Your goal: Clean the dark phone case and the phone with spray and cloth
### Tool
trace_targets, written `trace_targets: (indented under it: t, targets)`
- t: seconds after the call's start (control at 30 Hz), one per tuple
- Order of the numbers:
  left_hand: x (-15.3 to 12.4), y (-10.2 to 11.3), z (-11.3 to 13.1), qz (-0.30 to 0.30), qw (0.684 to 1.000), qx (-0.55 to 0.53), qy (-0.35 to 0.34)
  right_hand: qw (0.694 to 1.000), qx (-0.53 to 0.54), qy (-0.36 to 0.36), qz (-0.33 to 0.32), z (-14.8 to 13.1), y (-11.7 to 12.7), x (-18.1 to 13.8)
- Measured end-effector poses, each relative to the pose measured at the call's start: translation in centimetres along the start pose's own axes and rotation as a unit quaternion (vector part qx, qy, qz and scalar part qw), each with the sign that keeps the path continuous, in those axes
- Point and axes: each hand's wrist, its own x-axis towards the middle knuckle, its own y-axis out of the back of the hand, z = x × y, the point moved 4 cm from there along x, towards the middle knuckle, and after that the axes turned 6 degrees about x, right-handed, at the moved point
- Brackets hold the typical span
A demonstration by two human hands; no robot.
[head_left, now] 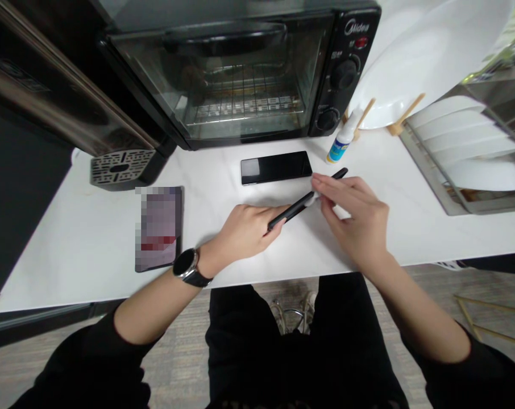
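A slim black phone-like device [295, 210] is tilted edge-on above the counter, its face turned out of sight. My left hand [251, 230] grips its lower left end, with a dark round watch on the wrist. My right hand [355, 218] is at the upper right part of the device, its fingers bent and pinched around a small white piece [312, 200] that looks like a wipe and is mostly hidden. Just beyond the hands, a black phone [277, 167] lies flat. A white spray bottle [340, 142] with a blue label stands behind my right hand.
A black toaster oven [240, 85] stands at the back of the white counter [223, 170]. To the left lie a tablet-like device [159, 227], partly pixelated, and a drip tray [123, 166]. On the right are a rack [449, 187] of white dishes and a large white plate [428, 62].
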Motion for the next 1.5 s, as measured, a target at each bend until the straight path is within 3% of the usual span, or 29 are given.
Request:
trace_targets:
  t: [0.1, 0.2, 0.33, 0.47, 0.57, 0.67, 0.8, 0.9, 1.0, 1.1, 1.27, 1.37, 1.5]
  targets:
    - [-0.1, -0.2, -0.2, -0.011, 1.0, 0.026, 0.006, 0.997, 0.048, 0.044, -0.046, -3.6, -2.7, -1.0]
    - [-0.2, -0.3, -0.2, -0.016, 0.999, 0.037, -0.005, 0.994, 0.055, 0.067, -0.061, -5.5, -4.0, -1.7]
    - [-0.1, -0.1, 0.0, -0.006, 1.0, 0.02, -0.009, 0.993, 0.035, 0.077, -0.079, -3.6, -2.6, -1.6]
    - [0.1, 0.2, 0.2, -0.008, 1.0, -0.001, -0.004, 1.0, -0.019, 0.018, 0.002, 1.1, 1.2, -0.1]
    - [0.2, 0.2, 0.3, -0.004, 1.0, -0.004, -0.005, 0.998, -0.044, -0.037, 0.04, 2.7, 2.4, 0.5]
    - [0.2, 0.1, 0.1, -0.004, 1.0, -0.007, 0.004, 0.999, -0.015, -0.039, 0.023, 1.0, 0.8, 0.2]
    - [0.0, -0.3, -0.4, -0.018, 1.0, 0.015, 0.007, 0.997, 0.062, 0.012, -0.045, -3.7, -3.3, -1.3]
    - [-0.2, -0.5, -0.5, -0.027, 0.999, 0.032, -0.003, 0.995, 0.074, 0.034, -0.06, -5.6, -4.9, -2.1]
    - [-0.1, -0.2, -0.3, -0.013, 0.999, 0.03, -0.012, 0.993, 0.074, 0.048, -0.074, -4.9, -4.3, -2.0]
    - [0.2, 0.2, 0.0, -0.003, 1.0, 0.012, -0.01, 0.995, 0.053, 0.044, -0.072, -2.2, -2.1, -1.0]
    - [0.4, 0.5, 0.2, 0.006, 1.0, -0.006, -0.007, 1.0, -0.012, -0.017, 0.018, 2.4, 1.4, 0.6]
    - [0.4, 0.4, 0.2, 0.007, 1.0, -0.001, -0.004, 0.999, 0.009, -0.026, 0.019, 1.9, 0.8, 0.5]
    - [0.1, 0.1, -0.2, -0.001, 1.0, 0.007, 0.007, 0.997, 0.067, 0.0, -0.038, -2.1, -2.4, -0.7]
